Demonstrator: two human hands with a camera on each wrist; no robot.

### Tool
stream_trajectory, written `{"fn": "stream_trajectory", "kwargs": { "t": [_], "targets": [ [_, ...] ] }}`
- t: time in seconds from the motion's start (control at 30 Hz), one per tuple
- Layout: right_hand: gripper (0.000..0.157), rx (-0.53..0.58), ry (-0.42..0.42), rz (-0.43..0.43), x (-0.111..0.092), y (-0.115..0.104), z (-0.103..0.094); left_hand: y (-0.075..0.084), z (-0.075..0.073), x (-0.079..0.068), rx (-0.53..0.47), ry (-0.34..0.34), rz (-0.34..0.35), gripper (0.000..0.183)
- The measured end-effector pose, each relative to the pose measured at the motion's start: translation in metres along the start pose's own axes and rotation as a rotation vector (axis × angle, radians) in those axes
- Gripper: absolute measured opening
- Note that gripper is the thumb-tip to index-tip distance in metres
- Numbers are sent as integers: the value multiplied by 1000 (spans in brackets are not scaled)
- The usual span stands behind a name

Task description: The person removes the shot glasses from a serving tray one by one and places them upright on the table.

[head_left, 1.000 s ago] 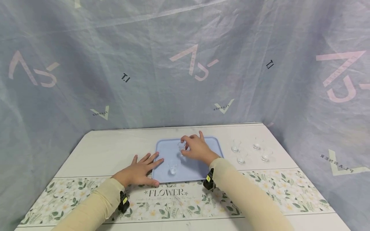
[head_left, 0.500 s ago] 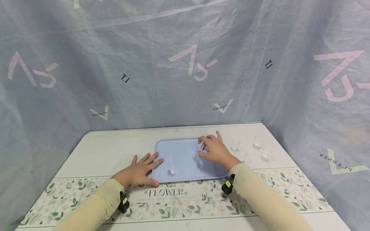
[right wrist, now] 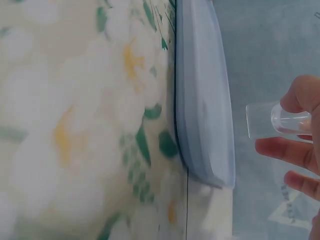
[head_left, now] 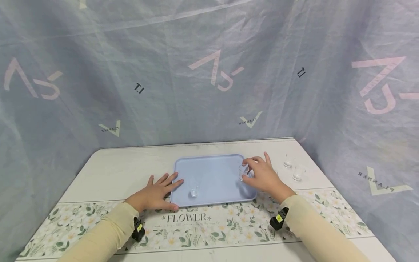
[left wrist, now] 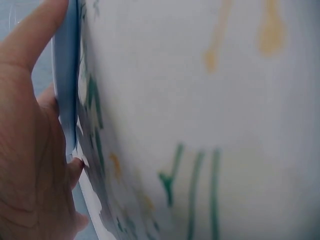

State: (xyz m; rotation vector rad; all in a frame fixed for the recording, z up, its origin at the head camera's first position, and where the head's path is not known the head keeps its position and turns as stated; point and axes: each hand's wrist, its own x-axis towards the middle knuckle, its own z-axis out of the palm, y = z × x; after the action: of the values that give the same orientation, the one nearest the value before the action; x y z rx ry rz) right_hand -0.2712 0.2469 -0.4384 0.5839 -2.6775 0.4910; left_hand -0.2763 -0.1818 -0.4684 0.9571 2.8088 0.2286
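My right hand (head_left: 264,177) pinches a small clear shot glass (head_left: 243,171) between thumb and fingers, over the right end of a light blue tray (head_left: 214,174). In the right wrist view the glass (right wrist: 260,121) shows beyond the tray's side wall (right wrist: 205,100). My left hand (head_left: 154,195) lies with fingers spread, fingertips on the tray's left edge and thumb at its front left corner. A second clear shot glass (head_left: 194,192) stands on the tray's front left part.
Right of the tray stand more clear glasses, such as one at the back (head_left: 288,162) and one nearer (head_left: 297,174). Others there are mostly behind my right hand. A flowered band (head_left: 235,229) crosses the table; a grey curtain (head_left: 163,72) hangs behind.
My right hand has carried the pinched shot glass rightward from the tray's middle to its right end. My left hand and the other glass on the tray stay put.
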Motion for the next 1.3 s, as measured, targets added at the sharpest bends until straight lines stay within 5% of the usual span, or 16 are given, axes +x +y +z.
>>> {"fn": "stream_trajectory", "kwargs": {
  "t": [1.3],
  "targets": [
    [33,-35,170,174,-103,93,-77,4,-2,-1,-13,15,1,102]
  ]
}}
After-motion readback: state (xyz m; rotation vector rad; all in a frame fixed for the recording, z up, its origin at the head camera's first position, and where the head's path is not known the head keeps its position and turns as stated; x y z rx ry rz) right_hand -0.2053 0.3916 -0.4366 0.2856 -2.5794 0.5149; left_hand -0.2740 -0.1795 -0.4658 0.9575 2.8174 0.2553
